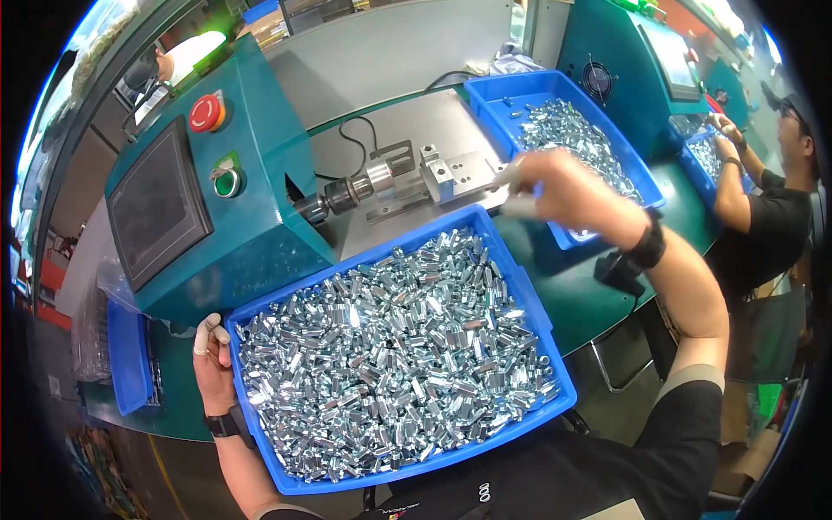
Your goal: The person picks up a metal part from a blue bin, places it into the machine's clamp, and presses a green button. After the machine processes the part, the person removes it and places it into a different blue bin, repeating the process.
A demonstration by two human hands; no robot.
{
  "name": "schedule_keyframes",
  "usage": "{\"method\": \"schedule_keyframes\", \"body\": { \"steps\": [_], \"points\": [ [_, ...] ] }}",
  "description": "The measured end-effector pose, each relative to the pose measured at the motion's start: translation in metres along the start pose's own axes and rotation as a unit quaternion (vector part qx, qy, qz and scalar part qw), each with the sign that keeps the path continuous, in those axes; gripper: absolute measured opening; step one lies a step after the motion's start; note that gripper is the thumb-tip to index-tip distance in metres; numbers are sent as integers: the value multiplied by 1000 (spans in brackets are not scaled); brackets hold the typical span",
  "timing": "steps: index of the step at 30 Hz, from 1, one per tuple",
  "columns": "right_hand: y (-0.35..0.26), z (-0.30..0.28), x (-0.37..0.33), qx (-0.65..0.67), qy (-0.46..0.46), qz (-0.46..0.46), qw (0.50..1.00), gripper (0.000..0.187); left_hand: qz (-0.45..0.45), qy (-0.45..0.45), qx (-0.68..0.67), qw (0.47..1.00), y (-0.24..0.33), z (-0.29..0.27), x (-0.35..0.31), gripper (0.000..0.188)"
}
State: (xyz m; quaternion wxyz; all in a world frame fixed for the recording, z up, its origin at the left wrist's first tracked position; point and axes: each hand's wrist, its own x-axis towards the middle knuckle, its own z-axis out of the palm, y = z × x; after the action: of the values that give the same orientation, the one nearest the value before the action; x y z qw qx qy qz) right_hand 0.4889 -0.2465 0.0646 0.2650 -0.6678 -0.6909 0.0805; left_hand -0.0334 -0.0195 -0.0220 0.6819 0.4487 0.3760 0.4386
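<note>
Closest below the head sits a blue plastic tray (530,299) heaped with shiny zinc-plated hex spacers (390,347). At its left rim the left hand (212,360) rests loosely closed, one finger taped white; whether it holds anything I cannot tell. Beyond, the right hand (568,191) pinches a small silver part (517,206), blurred, just beside the metal fixture block (438,173) facing the teal machine's chuck (334,199). Behind the hand a second blue tray (494,95) holds more spacers on the green desk (598,295). Another person (763,217) works far right.
</note>
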Motion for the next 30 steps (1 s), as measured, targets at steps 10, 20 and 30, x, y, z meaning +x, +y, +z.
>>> {"method": "schedule_keyframes", "body": {
  "steps": [10, 20, 30],
  "points": [
    [-25, 52, 11, 91, -64, -150, 982, 15, -2, -5, -7, 1000, -3, 0, 2, 27],
    [-17, 16, 57, 346, 8, 131, 929, 11, -3, 24, -9, 1000, -2, 2, 1, 25],
    [-3, 24, 82, 155, 41, 17, 987, 15, -2, 31, -3, 1000, -1, 5, 0, 24]
  ]
}}
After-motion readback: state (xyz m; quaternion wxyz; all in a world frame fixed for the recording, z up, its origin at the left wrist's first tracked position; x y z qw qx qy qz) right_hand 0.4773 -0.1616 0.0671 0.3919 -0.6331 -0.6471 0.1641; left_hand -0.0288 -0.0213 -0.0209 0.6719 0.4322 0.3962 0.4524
